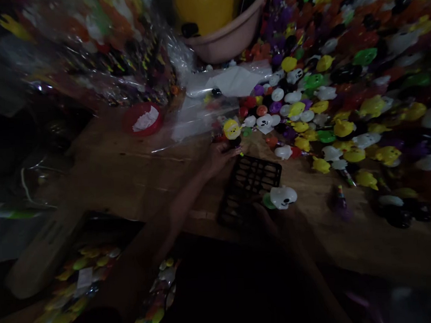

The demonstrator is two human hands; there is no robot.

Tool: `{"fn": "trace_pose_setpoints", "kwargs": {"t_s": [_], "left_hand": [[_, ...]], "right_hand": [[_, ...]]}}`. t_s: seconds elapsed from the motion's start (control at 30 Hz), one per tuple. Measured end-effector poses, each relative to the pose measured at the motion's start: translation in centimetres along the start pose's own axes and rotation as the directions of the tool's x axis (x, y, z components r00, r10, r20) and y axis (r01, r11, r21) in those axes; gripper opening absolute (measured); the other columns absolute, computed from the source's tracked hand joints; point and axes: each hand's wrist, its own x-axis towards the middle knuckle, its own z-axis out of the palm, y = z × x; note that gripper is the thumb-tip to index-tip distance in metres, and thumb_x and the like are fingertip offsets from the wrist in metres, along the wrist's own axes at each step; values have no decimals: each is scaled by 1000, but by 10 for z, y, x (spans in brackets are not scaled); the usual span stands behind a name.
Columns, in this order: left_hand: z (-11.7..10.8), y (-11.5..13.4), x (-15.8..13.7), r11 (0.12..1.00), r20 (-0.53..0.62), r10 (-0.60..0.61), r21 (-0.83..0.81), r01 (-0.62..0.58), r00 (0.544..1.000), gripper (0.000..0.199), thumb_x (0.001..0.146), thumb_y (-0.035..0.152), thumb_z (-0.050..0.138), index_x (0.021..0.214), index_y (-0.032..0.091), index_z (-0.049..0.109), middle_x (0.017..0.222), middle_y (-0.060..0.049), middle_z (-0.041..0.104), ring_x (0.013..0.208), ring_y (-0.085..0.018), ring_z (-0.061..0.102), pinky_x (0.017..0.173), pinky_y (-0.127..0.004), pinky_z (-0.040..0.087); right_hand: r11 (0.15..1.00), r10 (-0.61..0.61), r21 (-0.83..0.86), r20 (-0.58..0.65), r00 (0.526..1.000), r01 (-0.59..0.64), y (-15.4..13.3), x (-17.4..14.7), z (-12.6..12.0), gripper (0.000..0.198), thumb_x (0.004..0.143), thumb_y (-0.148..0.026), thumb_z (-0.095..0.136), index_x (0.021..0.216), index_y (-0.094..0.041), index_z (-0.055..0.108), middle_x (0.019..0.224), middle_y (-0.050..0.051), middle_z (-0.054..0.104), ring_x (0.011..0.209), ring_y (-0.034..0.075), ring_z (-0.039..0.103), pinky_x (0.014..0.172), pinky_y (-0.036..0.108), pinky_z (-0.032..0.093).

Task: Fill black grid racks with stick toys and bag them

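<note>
Pinched in the fingers of my left hand [219,157] is a toy with a round yellow head [231,129] and a dark part below it, held upright past the far left corner of a black grid tray [256,171]. My right hand [266,219], dim in shadow, is closed around a toy with a white skull-like head [283,197] and a green part. That toy lies sideways over the tray's right side. The black tray rests on the wooden table [158,168] between my hands. Darkness hides most of my right fingers.
A large pile of colourful toy heads [316,104] covers the right and back. Behind my left hand lie a clear plastic bag [195,119] and a red bowl [142,119] with white paper pieces. A pink basin [224,44] stands at the back, beside bagged toys [103,47].
</note>
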Motion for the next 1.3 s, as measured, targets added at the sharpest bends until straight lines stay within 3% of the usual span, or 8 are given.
{"fn": "trace_pose_setpoints", "kwargs": {"t_s": [0.23,0.43,0.67,0.87,1.13,1.3], "left_hand": [[-9,7,-1,986,113,56,148,-73,992,37,82,46,75,105,16,79,103,-7,80,88,-19,71,80,-27,53],[-13,20,7,960,225,74,248,-131,972,20,84,32,71,88,14,79,89,-5,80,70,-15,67,69,-26,52],[1,6,-5,942,104,155,284,-178,982,25,85,35,72,98,15,79,101,-8,81,97,-24,76,91,-33,57],[15,0,-6,945,-46,183,283,-163,982,25,80,34,79,96,15,75,100,-8,81,97,-24,76,89,-33,58],[4,2,-4,868,-44,190,474,-147,981,19,79,34,81,82,16,77,82,-4,80,81,-22,74,84,-32,57],[-2,7,-2,874,93,176,442,-199,980,18,85,31,75,98,18,80,101,-1,82,98,-23,76,93,-32,57]], "right_hand": [[999,20,-51,22,1000,-18,1,-1,-2,38,94,-54,57,91,-21,76,86,11,76,75,26,71,64,35,56],[991,104,84,50,993,-108,-1,0,1,37,92,-54,58,90,-22,76,91,11,77,84,28,73,73,39,59],[972,128,197,9,992,-127,10,-3,11,37,88,-57,63,89,-22,75,93,11,78,88,29,73,82,44,60],[980,137,151,-69,988,-125,10,-6,11,38,85,-60,67,88,-23,75,89,10,79,82,28,74,79,44,62],[980,123,156,23,992,-125,-5,2,-2,26,89,-47,66,90,-24,78,89,9,79,82,28,75,75,41,64],[977,148,154,22,989,-149,-3,0,0,32,88,-51,65,91,-22,78,92,9,80,86,29,75,78,42,64]]}}
